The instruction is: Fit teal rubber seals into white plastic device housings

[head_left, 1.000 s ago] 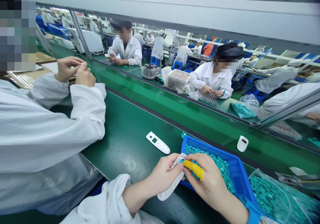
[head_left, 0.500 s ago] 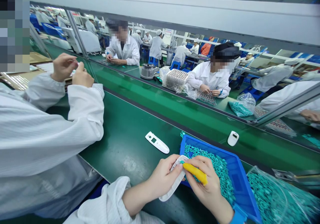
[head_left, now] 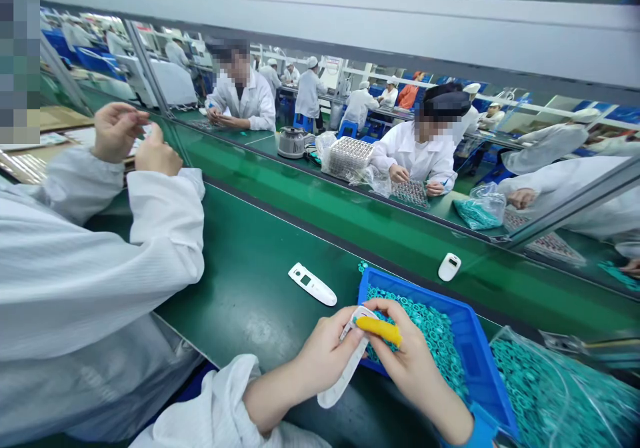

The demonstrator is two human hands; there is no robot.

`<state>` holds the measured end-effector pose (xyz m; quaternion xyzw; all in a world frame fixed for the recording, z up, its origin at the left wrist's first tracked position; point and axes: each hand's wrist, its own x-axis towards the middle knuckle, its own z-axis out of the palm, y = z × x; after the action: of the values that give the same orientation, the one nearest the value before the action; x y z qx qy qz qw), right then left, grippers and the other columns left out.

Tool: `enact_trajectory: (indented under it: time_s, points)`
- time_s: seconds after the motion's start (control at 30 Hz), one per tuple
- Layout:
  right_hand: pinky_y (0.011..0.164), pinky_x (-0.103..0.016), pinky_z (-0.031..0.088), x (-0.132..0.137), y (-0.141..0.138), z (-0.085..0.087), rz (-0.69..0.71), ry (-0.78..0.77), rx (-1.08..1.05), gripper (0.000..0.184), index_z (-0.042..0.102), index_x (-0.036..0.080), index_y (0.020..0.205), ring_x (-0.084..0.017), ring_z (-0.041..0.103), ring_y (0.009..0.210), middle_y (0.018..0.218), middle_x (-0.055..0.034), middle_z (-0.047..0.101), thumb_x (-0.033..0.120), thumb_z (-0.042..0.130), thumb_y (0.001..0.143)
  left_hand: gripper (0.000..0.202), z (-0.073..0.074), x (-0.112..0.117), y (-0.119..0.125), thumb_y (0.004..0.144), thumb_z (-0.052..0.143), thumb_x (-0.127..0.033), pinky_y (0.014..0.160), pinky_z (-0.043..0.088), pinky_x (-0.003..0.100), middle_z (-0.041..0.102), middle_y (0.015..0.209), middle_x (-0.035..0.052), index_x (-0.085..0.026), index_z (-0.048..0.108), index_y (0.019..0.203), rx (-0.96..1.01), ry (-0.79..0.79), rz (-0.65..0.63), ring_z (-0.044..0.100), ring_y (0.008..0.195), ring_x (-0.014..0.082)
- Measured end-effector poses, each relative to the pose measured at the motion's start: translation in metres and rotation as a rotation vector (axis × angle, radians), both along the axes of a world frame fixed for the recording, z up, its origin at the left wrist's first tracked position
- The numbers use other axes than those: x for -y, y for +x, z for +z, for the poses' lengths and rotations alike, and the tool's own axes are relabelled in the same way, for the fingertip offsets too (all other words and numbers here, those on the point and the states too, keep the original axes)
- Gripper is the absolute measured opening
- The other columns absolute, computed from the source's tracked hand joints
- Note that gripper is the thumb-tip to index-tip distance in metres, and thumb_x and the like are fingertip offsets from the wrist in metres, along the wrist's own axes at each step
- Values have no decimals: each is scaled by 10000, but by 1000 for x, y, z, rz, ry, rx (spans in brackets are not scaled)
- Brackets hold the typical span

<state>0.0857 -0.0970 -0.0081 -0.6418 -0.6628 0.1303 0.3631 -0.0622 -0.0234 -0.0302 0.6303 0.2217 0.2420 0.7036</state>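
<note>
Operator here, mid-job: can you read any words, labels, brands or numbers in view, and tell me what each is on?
Nothing here can be read.
White plastic casing in the left hand: no lettering visible.
White casing on the green belt: no lettering visible.
Small white housing: any marks too small to read.
Far wall sign: too small and blurred to read.

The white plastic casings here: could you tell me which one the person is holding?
The long casing in the left hand; another and a short one lie on the green bench.
</note>
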Motion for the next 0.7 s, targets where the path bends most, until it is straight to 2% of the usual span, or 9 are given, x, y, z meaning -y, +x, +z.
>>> enact_trajectory:
  time_s: [0.07, 0.13, 0.23, 0.33, 0.47, 0.7]
  points:
    - [816, -361, 523, -2, 3, 5, 48, -47, -17, 228, 521, 255, 1080, -208, 600, 981, 1063, -71, 588, 185, 493, 864, 379, -1, 0, 0, 881, 480, -381, 639, 493, 286, 641, 799, 61, -119, 577, 1139, -10, 3, -6, 648, 702, 194]
    - [814, -352, 523, -4, 3, 7, 27, -67, -80, 172, 557, 251, 1027, -199, 613, 950, 1050, -64, 610, 216, 498, 869, 364, -2, -1, 1, 880, 484, -376, 630, 488, 276, 640, 784, 55, -123, 585, 1122, -7, -3, -3, 645, 693, 188]
    - [818, -359, 528, -4, 0, 2, -121, -90, -242, 177, 586, 244, 1004, -207, 633, 923, 1030, -62, 650, 292, 575, 833, 337, -2, -1, 2, 883, 481, -378, 587, 468, 243, 629, 743, 43, -122, 607, 1062, 3, -31, 24, 629, 655, 166]
    - [840, -383, 536, -1, -9, -9, -226, -115, -479, 330, 584, 237, 1089, -233, 646, 958, 1070, -79, 672, 345, 638, 782, 322, -1, -1, 4, 884, 480, -374, 559, 458, 226, 632, 742, 38, -128, 619, 1039, 34, -51, 55, 608, 617, 146]
    - [843, -375, 547, 4, -25, -19, -239, -80, -738, 335, 623, 224, 1083, -246, 661, 976, 1073, -97, 696, 409, 618, 805, 293, -1, 1, 4, 898, 467, -334, 614, 450, 213, 674, 805, 41, -158, 632, 1064, 48, 103, 150, 603, 670, 135]
    - [754, -278, 563, 2, -36, -22, -274, 0, -770, 279, 693, 227, 1004, -195, 692, 835, 902, -62, 740, 427, 599, 835, 287, 3, 5, -1, 926, 415, -287, 677, 470, 200, 696, 871, 59, -155, 607, 1094, 71, 313, 160, 641, 742, 141]
